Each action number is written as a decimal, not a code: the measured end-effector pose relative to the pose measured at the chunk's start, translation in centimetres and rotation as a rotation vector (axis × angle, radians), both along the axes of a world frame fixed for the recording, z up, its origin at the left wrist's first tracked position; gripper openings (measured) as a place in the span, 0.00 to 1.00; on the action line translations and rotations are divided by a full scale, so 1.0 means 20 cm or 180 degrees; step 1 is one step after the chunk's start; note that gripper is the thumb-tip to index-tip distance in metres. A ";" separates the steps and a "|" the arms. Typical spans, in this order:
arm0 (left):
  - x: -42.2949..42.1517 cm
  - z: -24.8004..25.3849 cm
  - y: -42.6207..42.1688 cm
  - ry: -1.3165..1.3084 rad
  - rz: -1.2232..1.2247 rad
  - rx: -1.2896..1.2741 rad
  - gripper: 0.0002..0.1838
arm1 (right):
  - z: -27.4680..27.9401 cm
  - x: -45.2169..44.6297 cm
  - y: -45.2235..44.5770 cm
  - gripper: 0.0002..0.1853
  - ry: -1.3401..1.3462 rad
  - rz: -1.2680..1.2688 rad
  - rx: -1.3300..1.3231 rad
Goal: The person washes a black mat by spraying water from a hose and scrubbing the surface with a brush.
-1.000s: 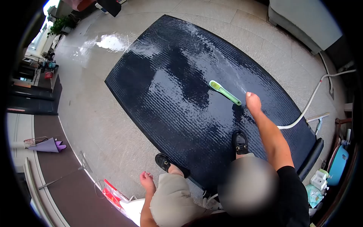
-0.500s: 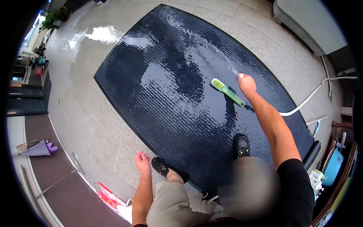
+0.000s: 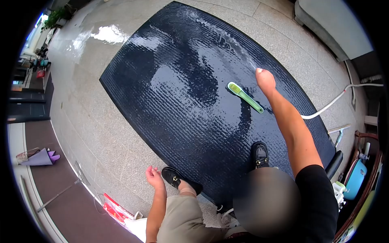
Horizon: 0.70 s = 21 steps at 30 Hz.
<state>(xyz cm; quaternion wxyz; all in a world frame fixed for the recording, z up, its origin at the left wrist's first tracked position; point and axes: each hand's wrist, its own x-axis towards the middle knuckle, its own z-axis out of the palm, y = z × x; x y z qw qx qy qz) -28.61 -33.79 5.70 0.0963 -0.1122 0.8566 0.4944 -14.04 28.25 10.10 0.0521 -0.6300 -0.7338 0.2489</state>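
Observation:
My right hand (image 3: 266,82) is closed around the end of a white hose (image 3: 320,112), the end itself hidden in the fist. A jet of water (image 3: 233,42) shoots from it toward the far edge of the dark ribbed mat (image 3: 162,117). Just left of that hand, a green scrub brush (image 3: 245,97) lies on the wet mat, bristles up and apart from the fingers. My left hand (image 3: 155,177) hangs beside my left shoe (image 3: 172,177), holding nothing, its fingers loosely bent and apart. Both black shoes are at the mat's near side.
Wet stone tiles (image 3: 107,34) surround the mat. On the right stand a squeegee (image 3: 339,131) and a blue basin (image 3: 355,179). A purple wrapped bouquet (image 3: 40,157) and a red-and-white bag (image 3: 117,208) are at left. A large grey block (image 3: 332,28) is at upper right.
My right hand has moved slightly farther forward, and the water jet now curves closer to the mat's far right edge. My left hand has shifted little; the brush stays on the mat.

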 end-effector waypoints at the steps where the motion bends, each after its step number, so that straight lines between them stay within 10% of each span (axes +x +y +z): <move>1: 0.02 0.01 0.00 -0.0064 -0.0103 -0.0044 0.12 | 0.00 0.00 0.00 0.28 -0.0003 -0.0013 -0.0004; 21: 0.04 0.00 0.01 -0.0327 -0.0003 0.0077 0.12 | -0.14 -0.10 0.01 0.27 -0.0179 -0.0099 -0.0029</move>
